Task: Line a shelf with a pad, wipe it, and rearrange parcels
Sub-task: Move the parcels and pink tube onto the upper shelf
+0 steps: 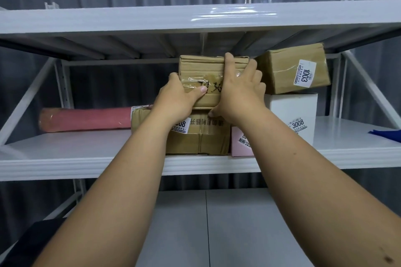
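Hands on the top brown parcel: left hand clamped its left side, right hand wrapped the right, so it wouldn't slide off the box underneath.

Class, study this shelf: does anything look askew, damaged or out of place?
Yes. The cardboard parcel labelled 1003 sits tilted on the white box, overhanging it. The parcel gripped by both hands has wrinkled, torn tape. Nothing is spilled.

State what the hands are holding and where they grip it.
Both hands, left hand and right hand, hold the upper brown cardboard parcel: left at its left front edge, right over its top right.
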